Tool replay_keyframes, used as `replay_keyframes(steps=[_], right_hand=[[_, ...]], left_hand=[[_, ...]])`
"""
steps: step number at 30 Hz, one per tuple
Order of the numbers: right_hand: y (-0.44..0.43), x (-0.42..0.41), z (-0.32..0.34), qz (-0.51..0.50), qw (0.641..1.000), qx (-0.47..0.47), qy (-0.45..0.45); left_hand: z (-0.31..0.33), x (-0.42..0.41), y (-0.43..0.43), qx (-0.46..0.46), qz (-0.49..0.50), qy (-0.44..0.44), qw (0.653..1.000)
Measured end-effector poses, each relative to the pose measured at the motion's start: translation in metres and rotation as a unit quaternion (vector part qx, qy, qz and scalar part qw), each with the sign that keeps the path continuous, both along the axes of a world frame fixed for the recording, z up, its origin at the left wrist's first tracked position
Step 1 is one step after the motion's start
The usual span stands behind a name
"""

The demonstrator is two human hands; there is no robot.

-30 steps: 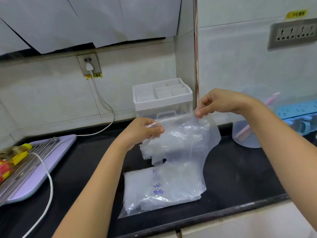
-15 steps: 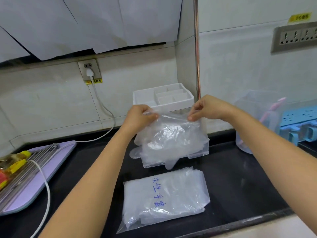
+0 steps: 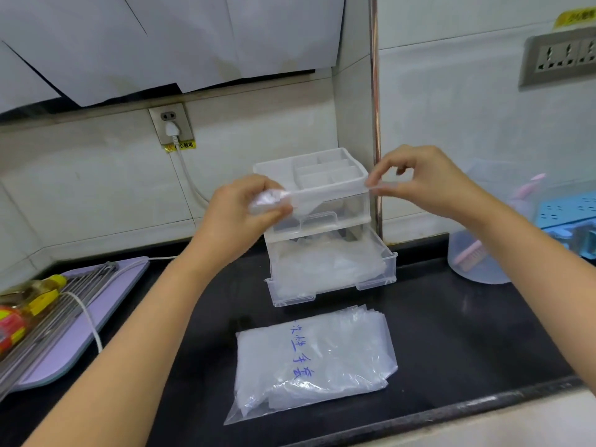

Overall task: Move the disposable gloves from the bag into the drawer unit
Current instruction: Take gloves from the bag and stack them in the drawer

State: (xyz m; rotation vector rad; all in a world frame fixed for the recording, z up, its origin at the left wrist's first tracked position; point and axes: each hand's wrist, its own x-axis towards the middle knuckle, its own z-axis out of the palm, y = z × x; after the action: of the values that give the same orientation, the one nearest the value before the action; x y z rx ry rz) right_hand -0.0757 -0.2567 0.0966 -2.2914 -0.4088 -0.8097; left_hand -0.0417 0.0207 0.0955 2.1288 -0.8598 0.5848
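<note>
The left hand (image 3: pixel 238 217) has risen and grips one end of a glove (image 3: pixel 304 201). The right hand (image 3: pixel 425 180), now farther off, pinches the other. More gloves (image 3: pixel 322 266) lie in the open drawer (image 3: pixel 375 280), behind the bag (image 3: pixel 316 359) on the worktop (image 3: pixel 458 333).

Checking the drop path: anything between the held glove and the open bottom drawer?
Nothing visible. The left hand and right hand pinch the glove stretched in front of the closed upper drawer. The lower drawer sits pulled out just below, top open, with other gloves lying inside.
</note>
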Motion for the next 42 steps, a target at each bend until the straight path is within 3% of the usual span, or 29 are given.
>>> replay_keyframes(steps=[6, 14, 18, 21, 23, 25, 27, 31, 35, 37, 40, 42], right_hand=[[-0.004, 0.011, -0.021, -0.017, 0.977, -0.166, 0.131], [-0.002, 0.035, -0.039, -0.084, 0.935, -0.239, 0.25], [0.011, 0.031, -0.028, -0.097, 0.955, -0.184, 0.213], [0.035, 0.031, -0.026, -0.029, 0.969, -0.135, 0.206], [0.05, 0.038, -0.032, 0.02, 0.952, -0.166, 0.258], [0.061, 0.046, -0.04, 0.038, 0.913, -0.219, 0.343], [0.065, 0.053, -0.046, 0.018, 0.873, -0.274, 0.403], [0.064, 0.067, -0.059, -0.04, 0.836, -0.327, 0.438], [0.062, 0.074, -0.066, -0.058, 0.815, -0.366, 0.446], [0.062, 0.078, -0.069, -0.063, 0.813, -0.377, 0.439], [0.06, 0.085, -0.072, -0.071, 0.814, -0.39, 0.424], [0.061, 0.087, -0.072, -0.07, 0.815, -0.398, 0.416]], left_hand=[[-0.028, 0.019, -0.013, 0.185, 0.002, 0.12, 0.975], [-0.057, 0.052, -0.034, 0.32, 0.038, 0.231, 0.918], [-0.059, 0.059, -0.041, 0.363, 0.048, 0.228, 0.902], [-0.054, 0.063, -0.047, 0.395, 0.046, 0.227, 0.889], [-0.051, 0.065, -0.052, 0.424, 0.045, 0.225, 0.876], [-0.049, 0.065, -0.056, 0.457, 0.05, 0.221, 0.86], [-0.048, 0.065, -0.057, 0.478, 0.05, 0.212, 0.851], [-0.045, 0.063, -0.055, 0.513, 0.054, 0.201, 0.832], [-0.038, 0.06, -0.053, 0.505, 0.036, 0.232, 0.831], [-0.033, 0.058, -0.05, 0.417, 0.006, 0.274, 0.867], [-0.034, 0.06, -0.056, 0.195, -0.001, 0.274, 0.942], [-0.042, 0.065, -0.065, 0.176, 0.022, 0.241, 0.954]])
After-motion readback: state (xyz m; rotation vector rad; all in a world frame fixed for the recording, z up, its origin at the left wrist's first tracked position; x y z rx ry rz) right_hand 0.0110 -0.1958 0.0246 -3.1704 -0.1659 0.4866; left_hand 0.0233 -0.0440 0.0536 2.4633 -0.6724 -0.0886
